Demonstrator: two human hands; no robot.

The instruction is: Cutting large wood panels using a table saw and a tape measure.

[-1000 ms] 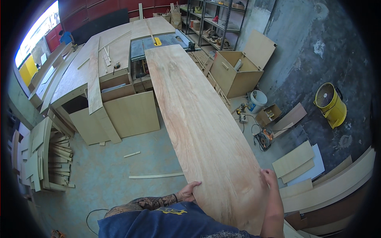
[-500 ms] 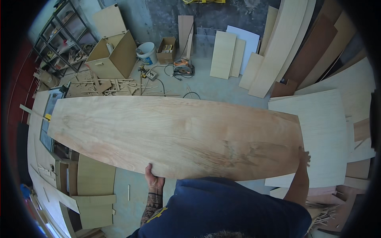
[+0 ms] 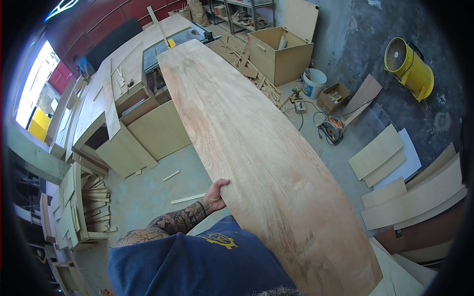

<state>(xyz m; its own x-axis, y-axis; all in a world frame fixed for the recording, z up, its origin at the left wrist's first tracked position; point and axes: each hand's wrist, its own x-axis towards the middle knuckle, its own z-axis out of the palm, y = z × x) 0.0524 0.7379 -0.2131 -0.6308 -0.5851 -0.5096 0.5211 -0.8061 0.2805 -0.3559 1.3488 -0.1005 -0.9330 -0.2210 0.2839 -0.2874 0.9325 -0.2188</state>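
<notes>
A long plywood sheet (image 3: 261, 163) with pale, streaky grain stretches from the workbench at the upper left down past my body to the lower right. My left hand (image 3: 216, 196) grips its left edge, thumb on the top face and fingers curled underneath. The sheet's far end lies by the table saw (image 3: 152, 60), next to a yellow piece (image 3: 171, 43) on a wooden strip. My right hand is out of sight, and the sheet's near end runs to the lower edge of the picture.
A long workbench (image 3: 106, 74) stands left, with a person (image 3: 81, 64) in blue beyond. Ahead are wood scraps, a plywood box (image 3: 276, 59), a white bucket (image 3: 314, 83), an orange circular saw (image 3: 333, 129) with its cord, and a yellow fan (image 3: 409, 69). Boards (image 3: 377, 153) lean right.
My view has swung left, so the sheet now runs diagonally instead of across. My left hand keeps its grip on the edge. My right hand, earlier at the sheet's right end, has left the view.
</notes>
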